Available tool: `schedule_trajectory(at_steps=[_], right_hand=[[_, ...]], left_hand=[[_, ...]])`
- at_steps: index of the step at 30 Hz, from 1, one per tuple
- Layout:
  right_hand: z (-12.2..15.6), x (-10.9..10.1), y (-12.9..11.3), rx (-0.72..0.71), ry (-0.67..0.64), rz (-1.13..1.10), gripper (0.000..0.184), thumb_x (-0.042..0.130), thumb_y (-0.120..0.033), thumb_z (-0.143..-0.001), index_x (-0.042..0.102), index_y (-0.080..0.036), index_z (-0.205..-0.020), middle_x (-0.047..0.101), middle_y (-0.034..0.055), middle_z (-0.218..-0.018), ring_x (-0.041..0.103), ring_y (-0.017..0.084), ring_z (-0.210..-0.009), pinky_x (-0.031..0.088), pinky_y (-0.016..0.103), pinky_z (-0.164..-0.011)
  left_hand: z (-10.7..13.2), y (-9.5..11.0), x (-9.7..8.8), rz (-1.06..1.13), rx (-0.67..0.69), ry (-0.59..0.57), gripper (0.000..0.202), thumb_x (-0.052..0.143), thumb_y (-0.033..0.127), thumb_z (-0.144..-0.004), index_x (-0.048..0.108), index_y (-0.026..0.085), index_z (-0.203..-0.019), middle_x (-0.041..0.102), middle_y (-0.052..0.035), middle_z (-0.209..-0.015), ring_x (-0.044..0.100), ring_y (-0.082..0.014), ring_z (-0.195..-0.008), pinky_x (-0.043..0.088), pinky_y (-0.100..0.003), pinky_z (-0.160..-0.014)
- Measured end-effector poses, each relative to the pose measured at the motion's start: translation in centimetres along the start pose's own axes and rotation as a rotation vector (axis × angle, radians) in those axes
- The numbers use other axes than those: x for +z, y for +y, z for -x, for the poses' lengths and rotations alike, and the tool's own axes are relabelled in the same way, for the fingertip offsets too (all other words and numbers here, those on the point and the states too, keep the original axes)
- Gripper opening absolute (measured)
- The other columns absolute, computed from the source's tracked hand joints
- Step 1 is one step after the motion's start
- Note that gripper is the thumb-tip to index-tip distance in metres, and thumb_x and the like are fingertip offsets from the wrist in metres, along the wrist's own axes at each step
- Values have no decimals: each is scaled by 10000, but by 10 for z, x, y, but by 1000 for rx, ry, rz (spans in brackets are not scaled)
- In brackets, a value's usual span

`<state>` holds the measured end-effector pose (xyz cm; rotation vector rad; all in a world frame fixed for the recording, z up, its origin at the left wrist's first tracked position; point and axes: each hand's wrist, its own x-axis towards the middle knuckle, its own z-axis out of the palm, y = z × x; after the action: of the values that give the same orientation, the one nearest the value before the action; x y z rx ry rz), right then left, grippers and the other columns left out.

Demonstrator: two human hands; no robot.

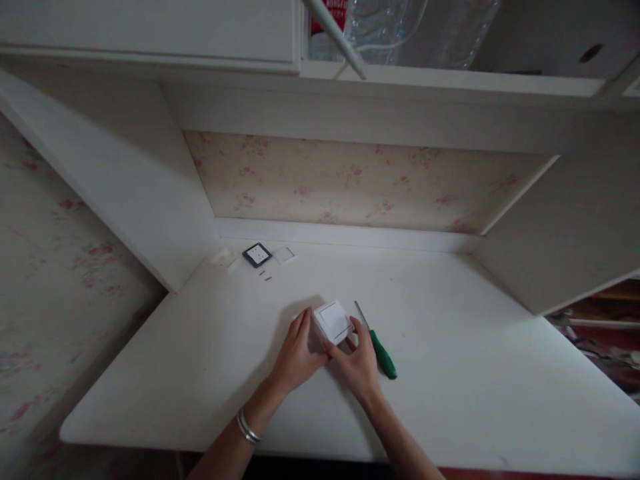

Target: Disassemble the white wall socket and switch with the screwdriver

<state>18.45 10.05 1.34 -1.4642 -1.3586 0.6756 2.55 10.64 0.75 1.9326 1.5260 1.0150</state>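
A white square wall switch (333,321) sits on the white desk (450,373), held between both hands. My left hand (296,353) grips its left edge with fingers curled round it. My right hand (358,360) pinches its near right corner. A green-handled screwdriver (377,343) lies on the desk just right of my right hand, tip pointing away. A silver bracelet (247,427) circles my left wrist.
At the back left of the desk lie a black-framed socket part (257,254), a white square plate (285,254), another pale piece (223,258) and two small screws (265,275). Side panels flank the desk, with a shelf overhead.
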Motion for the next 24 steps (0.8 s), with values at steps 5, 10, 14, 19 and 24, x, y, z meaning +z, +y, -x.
schedule_trajectory(at_steps=[5,10,14,19,24], right_hand=[[7,1,7,-99,-37,222,642,677,-469,-742,470,-180,-1276,534,125,-1240,509,295,-1151,434,451,-984],[13,2,15,-139,-45,251,655,648,-490,-776,431,-167,-1304,495,146,-1296,468,300,-1203,410,462,-1008],[16,0,20,-109,-78,223,609,611,-471,-816,431,-172,-1316,520,139,-1288,502,284,-1178,442,447,-982],[15,-4,23,-109,-104,202,533,563,-423,-863,454,-176,-1323,561,130,-1261,548,260,-1134,467,426,-963],[14,-4,24,-163,-108,221,521,569,-400,-861,475,-180,-1324,593,125,-1231,575,258,-1106,492,418,-937]], left_hand=[[-1,-11,2,32,-12,15,865,711,209,-642,318,184,-1412,447,-139,-1347,399,-315,-1289,359,-476,-1085],[-1,-16,-3,50,-59,-35,896,758,268,-626,338,191,-1414,428,-143,-1373,372,-333,-1305,334,-490,-1101],[-3,-23,-6,141,-87,-69,869,761,333,-673,339,222,-1424,392,-126,-1426,340,-324,-1338,299,-481,-1124],[-7,-32,-6,256,-68,-88,904,798,300,-656,332,274,-1430,343,-99,-1471,341,-323,-1341,289,-481,-1123],[-12,-31,-10,398,-82,-138,930,779,209,-674,272,296,-1448,399,-107,-1431,494,-283,-1210,428,-428,-1018]])
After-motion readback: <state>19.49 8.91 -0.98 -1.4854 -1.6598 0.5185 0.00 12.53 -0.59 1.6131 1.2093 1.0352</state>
